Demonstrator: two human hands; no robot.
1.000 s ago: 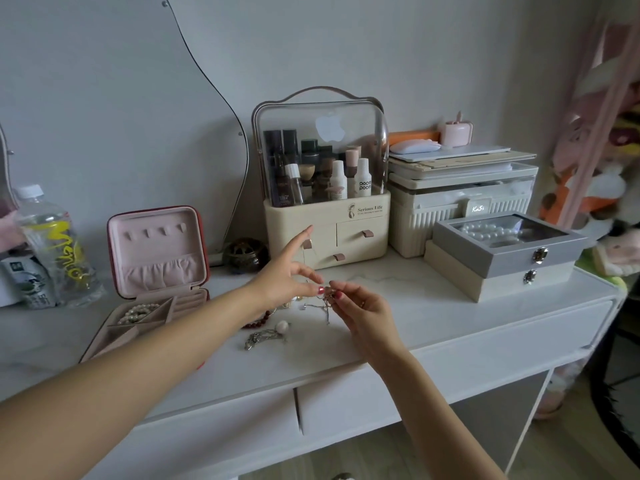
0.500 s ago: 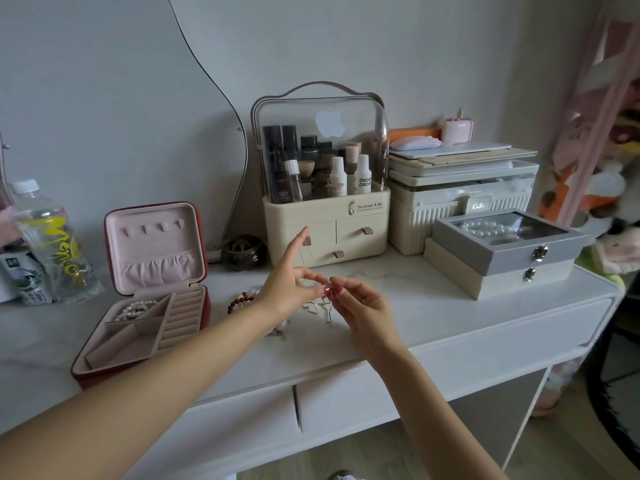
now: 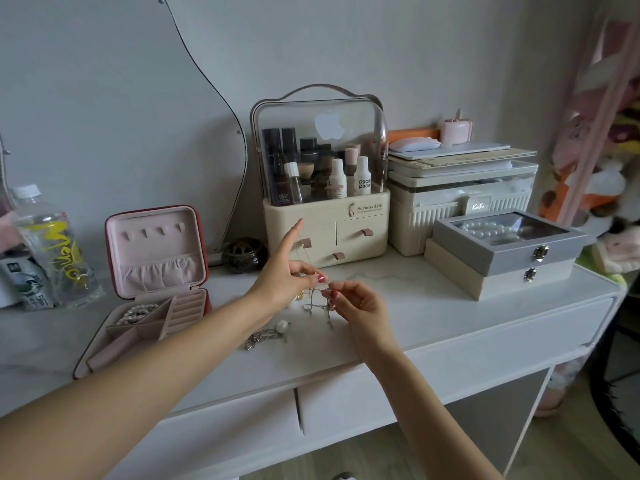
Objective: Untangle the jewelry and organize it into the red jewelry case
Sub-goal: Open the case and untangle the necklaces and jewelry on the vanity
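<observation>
The left hand point(image 3: 282, 277) and right hand point(image 3: 360, 306) each pinch the tangled silver chain point(image 3: 320, 304) between them, just above the white table point(image 3: 433, 306); the left index finger points up. The open red jewelry case point(image 3: 156, 282), pink-lined and holding pearls, sits to the left. The cosmetics organizer point(image 3: 323, 202) reads "Serious Life".

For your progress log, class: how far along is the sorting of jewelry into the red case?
Done: a pearl strand lies in a back compartment of the open red jewelry case. In hand: the left hand and right hand pinch a tangled thin chain above the dresser top. Left: a silver piece with a pearl on the dresser.
</observation>
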